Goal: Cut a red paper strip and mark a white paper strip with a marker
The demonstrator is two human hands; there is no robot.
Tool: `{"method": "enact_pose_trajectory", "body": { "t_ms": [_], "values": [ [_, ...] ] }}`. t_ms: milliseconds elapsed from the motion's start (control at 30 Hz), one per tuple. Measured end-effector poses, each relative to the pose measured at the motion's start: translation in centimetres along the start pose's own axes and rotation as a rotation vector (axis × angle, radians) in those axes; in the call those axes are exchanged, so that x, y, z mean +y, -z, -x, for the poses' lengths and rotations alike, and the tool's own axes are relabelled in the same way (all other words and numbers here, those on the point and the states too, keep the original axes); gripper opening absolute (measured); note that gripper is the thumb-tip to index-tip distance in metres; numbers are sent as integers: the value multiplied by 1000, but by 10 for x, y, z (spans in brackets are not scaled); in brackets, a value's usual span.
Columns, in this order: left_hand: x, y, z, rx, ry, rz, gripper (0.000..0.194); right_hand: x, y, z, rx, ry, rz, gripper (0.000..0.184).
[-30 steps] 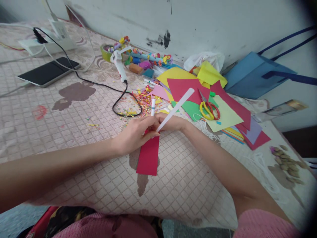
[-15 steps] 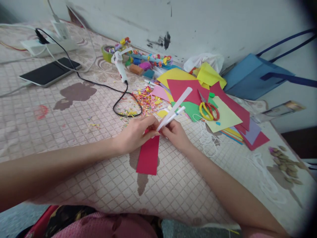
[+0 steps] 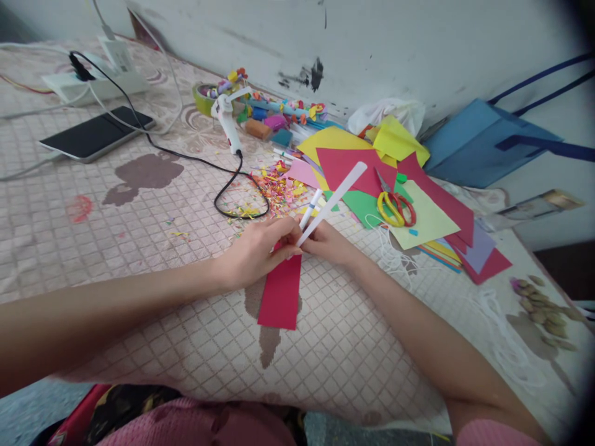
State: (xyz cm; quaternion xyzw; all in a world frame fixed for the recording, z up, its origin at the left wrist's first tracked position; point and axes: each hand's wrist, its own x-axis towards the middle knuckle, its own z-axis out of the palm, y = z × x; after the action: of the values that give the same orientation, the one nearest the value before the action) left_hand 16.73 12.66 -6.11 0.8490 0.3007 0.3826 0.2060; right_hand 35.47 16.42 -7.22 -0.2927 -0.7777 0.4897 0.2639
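My left hand (image 3: 263,251) is closed, its thumb and fingers pinching the lower end of a long, translucent white stick (image 3: 337,199) that slants up to the right. My right hand (image 3: 330,240) is closed against it, fingers partly hidden behind the left hand and the stick. Between the hands a white marker pen (image 3: 311,209) with a blue band points up; its lower end is hidden, and the right fingers seem to hold it. Beneath the hands a red paper strip (image 3: 281,294) lies on the patterned cloth (image 3: 195,334), its upper end covered by my left hand.
A white glue gun (image 3: 227,127) with a black cord stands behind paper scraps (image 3: 276,189). Coloured paper sheets (image 3: 353,170), scissors (image 3: 395,207) and white string (image 3: 395,254) lie to the right. At left are a tablet (image 3: 97,133) and a power strip (image 3: 93,87).
The marker pen has swung from slanting right, below the long white stick, to pointing more upright on its left side. My right hand has turned with it. The red strip stays put.
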Motion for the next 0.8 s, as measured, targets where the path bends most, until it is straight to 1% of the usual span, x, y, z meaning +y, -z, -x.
{"method": "enact_pose_trajectory", "body": {
  "t_ms": [100, 200, 367, 533, 667, 800],
  "values": [
    [0, 0, 0, -4, 5, -2, 6, 0, 3, -3, -64, 12, 10, 8],
    [0, 0, 0, -3, 6, 5, 7, -2, 5, -6, -109, -6, 11, 6],
    [1, 0, 0, 5, -2, -2, 7, -8, 5, -11, -169, -7, -51, 7],
    [0, -1, 1, 1, 1, -14, 7, -11, 5, -13, -183, -46, -66, 11],
    [0, -1, 1, -2, 3, -10, 8, -9, 6, -12, -191, -21, -62, 10],
    [1, 0, 0, -3, -4, 7, 9, -5, 5, -9, -160, 0, -53, 8]
  ]
}}
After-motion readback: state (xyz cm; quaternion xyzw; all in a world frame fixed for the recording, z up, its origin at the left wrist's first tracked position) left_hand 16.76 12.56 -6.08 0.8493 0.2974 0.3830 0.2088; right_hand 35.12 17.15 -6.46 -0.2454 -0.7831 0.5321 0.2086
